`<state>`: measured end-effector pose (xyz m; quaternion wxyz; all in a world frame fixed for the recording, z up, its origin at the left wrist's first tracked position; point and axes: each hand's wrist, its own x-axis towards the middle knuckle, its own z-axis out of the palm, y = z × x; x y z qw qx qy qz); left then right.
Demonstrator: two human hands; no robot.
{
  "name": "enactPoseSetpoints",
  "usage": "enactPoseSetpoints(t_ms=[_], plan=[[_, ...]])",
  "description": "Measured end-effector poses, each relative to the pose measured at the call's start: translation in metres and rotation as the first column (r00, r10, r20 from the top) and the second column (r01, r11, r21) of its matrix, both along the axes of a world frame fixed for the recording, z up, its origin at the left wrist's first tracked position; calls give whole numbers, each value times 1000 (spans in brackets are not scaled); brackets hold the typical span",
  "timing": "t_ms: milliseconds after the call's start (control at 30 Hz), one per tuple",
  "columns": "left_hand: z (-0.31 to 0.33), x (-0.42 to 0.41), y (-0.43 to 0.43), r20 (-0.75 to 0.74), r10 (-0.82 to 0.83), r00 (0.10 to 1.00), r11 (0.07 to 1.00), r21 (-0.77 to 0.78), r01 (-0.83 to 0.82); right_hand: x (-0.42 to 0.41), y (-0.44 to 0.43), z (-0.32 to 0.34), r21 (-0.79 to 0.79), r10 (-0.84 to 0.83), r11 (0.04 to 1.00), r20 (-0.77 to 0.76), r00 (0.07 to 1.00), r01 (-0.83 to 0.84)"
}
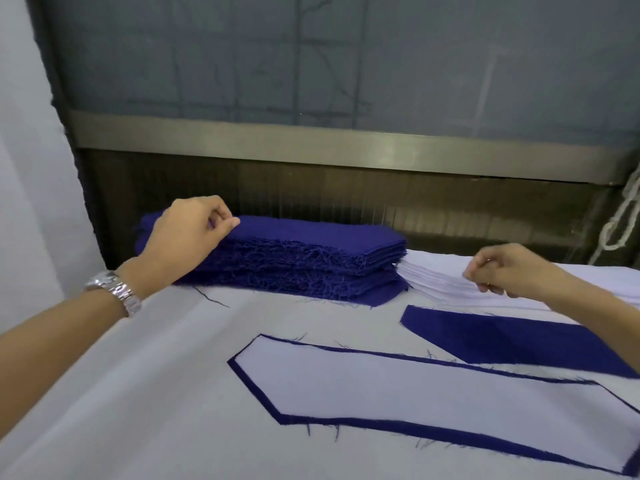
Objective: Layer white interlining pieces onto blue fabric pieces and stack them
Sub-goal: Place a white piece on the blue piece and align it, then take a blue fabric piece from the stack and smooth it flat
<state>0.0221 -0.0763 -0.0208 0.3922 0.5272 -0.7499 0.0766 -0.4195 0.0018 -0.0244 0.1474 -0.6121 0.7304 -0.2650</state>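
Nearest on the worktop (pixel 138 410) lies a blue piece (pixel 450 432) topped with interlining (pixel 398 386), long axis left to right, pointed end left. Behind it a bare blue strip (pixel 512 337) runs likewise. Farther back, the left hand (pixel 187 233) pinches the top layer of the blue stack (pixel 311 258). The right hand (pixel 509 268) pinches the white stack's (pixel 436 282) top sheet.

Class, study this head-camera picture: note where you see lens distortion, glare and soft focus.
Head view: the wide lens bows the grey metal rail and stretches the near white-on-blue layered fabric piece; a soft glare patch sits on the rail; light is even, with faint shadows under the tall stack of blue fabric pieces; the left hand and right hand look slightly soft.
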Motion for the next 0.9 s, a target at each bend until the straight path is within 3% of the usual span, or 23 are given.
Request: enactPoseSetpoints(t_ms=[167, 267, 400, 500, 900], plan=[[7, 4, -43, 24, 75, 997, 993, 91, -77, 55, -51, 4, -214, 48, 976, 95, 994, -26], [7, 6, -59, 91, 103, 990, 981, 153, -116, 76, -77, 4, -264, 20, 964, 43, 999, -8], [5, 7, -66, 265, 106, 959, 978, 149, -149, 96, -100, 1, -251, -35, 968, -113, 993, 5], [5, 7, -70, 264, 75, 962, 976, 180, -126, 104, -108, -1, -212, -47, 977, -190, 981, 6], [9, 7, -80, 242, 26, 970, 943, 315, -104, 107, -118, 9, -123, -36, 992, -119, 992, 22]])
